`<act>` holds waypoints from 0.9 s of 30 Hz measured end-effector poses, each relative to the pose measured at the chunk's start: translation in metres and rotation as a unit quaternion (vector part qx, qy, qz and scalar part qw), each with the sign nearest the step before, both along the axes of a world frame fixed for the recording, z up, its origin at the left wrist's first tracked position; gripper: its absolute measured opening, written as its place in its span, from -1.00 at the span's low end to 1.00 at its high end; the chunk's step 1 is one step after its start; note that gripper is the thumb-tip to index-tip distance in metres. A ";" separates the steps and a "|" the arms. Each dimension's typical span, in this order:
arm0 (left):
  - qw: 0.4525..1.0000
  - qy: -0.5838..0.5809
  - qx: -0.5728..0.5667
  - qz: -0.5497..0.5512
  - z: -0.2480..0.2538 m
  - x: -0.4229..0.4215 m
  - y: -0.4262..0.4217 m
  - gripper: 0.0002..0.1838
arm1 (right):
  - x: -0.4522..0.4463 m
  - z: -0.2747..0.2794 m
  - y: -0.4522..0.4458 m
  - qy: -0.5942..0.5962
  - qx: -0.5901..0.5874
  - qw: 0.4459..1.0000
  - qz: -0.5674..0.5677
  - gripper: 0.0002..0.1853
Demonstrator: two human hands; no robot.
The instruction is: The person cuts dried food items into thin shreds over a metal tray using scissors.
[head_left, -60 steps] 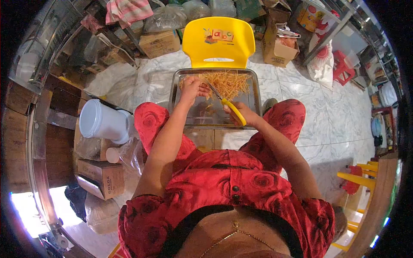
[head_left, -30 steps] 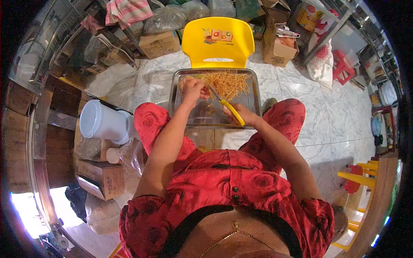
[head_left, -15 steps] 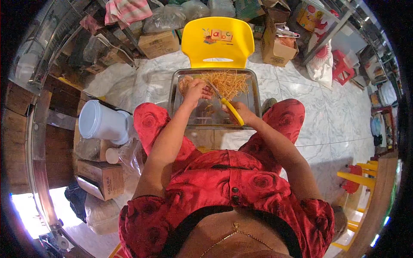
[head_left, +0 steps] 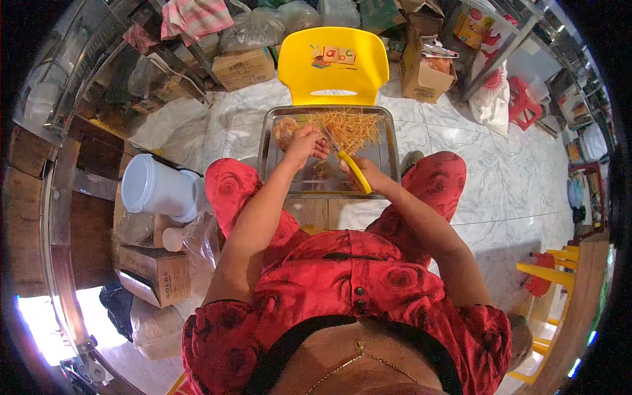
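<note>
My right hand (head_left: pixel 368 174) is closed on a pair of scissors (head_left: pixel 354 170) with yellow handles. The metal blades point up and left, with their tips beside the fingers of my left hand (head_left: pixel 307 146). That left hand is closed in a pinch; what sits between its fingertips is too small to make out. Both hands are over a metal tray (head_left: pixel 266 164). A loose heap of thin orange-brown strands (head_left: pixel 355 128) lies on its far right part. At the far left, a paler brownish clump (head_left: pixel 285 130) rests beside my left hand. Small bits (head_left: pixel 322 169) lie near the tray's middle.
The tray rests in front of a yellow chair back (head_left: pixel 334 62), between my knees. To the left stand a white bucket (head_left: pixel 153 186) and a cardboard box (head_left: pixel 158 273). More boxes (head_left: pixel 243 69) and bags line the back. A red stool (head_left: pixel 525 102) is at the right.
My left hand has drawn slightly toward me, and more of the brownish clump shows. The scissors have shifted a little left and their handles look closer together.
</note>
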State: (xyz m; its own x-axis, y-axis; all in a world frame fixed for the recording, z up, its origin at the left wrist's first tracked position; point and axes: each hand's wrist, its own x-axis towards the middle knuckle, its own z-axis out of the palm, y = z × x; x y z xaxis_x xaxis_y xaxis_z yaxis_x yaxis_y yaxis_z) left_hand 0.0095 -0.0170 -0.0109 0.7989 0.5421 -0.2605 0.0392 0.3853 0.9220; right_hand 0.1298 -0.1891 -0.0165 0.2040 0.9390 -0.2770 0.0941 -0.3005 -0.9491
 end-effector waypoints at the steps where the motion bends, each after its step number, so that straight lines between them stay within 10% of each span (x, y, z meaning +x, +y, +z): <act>1: 1.000 0.002 -0.001 -0.004 0.000 0.000 0.000 -0.89 | 0.001 -0.001 0.000 -0.033 -0.002 0.999 0.008 -0.51; 12: 1.000 -0.012 -0.013 0.016 0.001 0.000 -0.001 -0.91 | -0.003 0.010 -0.001 -0.123 0.001 0.992 -0.006 -0.66; 17: 0.998 -0.050 -0.010 0.034 0.000 -0.003 0.017 -0.89 | -0.003 0.012 -0.002 0.081 -0.005 0.997 -0.001 -0.59; 27: 0.991 -0.110 -0.055 0.054 0.008 -0.010 0.028 -0.90 | -0.004 0.010 -0.003 0.088 -0.028 0.995 0.030 -0.58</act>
State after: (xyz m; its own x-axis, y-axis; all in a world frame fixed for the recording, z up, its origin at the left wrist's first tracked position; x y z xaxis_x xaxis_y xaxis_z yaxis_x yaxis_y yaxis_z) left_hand 0.0000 0.0105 -0.0028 0.7812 0.6062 -0.1491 -0.2053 0.4751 0.8557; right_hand 0.1261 -0.1925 -0.0061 0.0910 0.9303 -0.3554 -0.0533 -0.3518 -0.9346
